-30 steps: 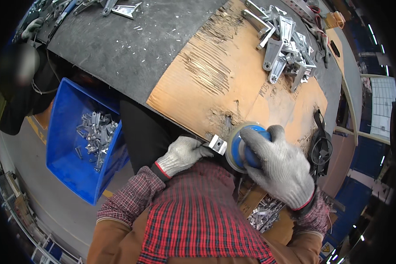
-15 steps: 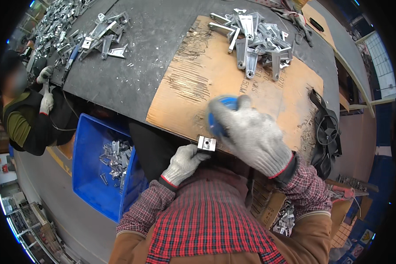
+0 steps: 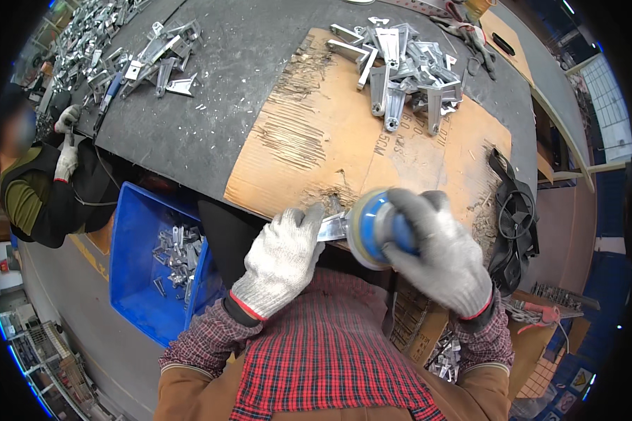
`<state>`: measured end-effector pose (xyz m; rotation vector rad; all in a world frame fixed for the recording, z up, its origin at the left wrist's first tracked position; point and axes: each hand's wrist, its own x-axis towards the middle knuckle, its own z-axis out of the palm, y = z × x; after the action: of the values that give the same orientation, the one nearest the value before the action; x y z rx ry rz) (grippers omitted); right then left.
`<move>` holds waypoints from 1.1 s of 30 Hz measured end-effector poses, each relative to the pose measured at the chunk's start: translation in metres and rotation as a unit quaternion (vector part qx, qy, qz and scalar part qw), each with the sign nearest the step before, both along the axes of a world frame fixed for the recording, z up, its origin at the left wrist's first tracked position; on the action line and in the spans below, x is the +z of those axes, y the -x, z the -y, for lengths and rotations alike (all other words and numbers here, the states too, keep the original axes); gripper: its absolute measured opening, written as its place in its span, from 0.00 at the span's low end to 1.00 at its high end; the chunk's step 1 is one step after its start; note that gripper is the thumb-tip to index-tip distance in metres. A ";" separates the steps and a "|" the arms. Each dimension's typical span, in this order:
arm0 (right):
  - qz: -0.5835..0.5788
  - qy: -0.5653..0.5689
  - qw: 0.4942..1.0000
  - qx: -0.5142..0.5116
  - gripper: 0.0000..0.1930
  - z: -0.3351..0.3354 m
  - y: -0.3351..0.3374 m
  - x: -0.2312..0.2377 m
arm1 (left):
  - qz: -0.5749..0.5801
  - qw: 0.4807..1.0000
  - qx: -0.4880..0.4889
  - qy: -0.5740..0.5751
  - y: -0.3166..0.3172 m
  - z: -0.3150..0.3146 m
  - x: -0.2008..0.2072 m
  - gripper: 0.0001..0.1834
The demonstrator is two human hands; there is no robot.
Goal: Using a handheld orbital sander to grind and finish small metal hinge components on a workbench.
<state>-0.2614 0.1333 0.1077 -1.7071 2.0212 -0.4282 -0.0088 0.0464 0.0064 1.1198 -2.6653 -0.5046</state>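
My left hand [image 3: 279,256], in a pale knit glove, is closed on a small silver metal bracket [image 3: 332,228] at the table's front edge. Its fingers cover one end of the bracket. In my gloved right hand [image 3: 442,252] is a round blue sander [image 3: 376,228], tilted so that its disc faces the bracket. The disc's edge meets the bracket's right end; whether it presses on the metal I cannot tell. Beneath them lies a worn cardboard sheet [image 3: 295,140], with a pile of similar brackets [image 3: 400,67] at its far side.
A blue bin [image 3: 130,281] with loose metal parts stands below the table's left edge. More brackets [image 3: 165,59] lie on the dark tabletop [image 3: 225,70]. At the far left sits a gloved person [image 3: 31,182]. A black strap bundle [image 3: 516,217] hangs at the right edge.
My left hand has turned and moved up, so the bracket points right. My right hand has brought the sander down and right, from above the cardboard to the bracket.
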 end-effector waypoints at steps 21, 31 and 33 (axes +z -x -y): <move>-0.078 -0.085 0.988 0.101 0.33 0.055 -0.022 0.006 | -0.070 0.992 0.033 -0.099 -0.002 0.017 -0.010 0.33; -0.130 0.004 0.991 -0.031 0.28 0.025 0.006 -0.009 | 0.028 0.999 0.017 -0.043 0.001 0.014 0.013 0.33; -0.125 0.013 0.991 -0.034 0.30 0.004 0.012 -0.021 | 0.044 0.999 0.008 -0.009 0.006 0.021 0.012 0.35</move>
<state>-0.2738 0.1290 0.0872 -1.7877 2.2644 -0.2749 -0.0147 0.0257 0.0188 1.1941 -2.7286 -0.4884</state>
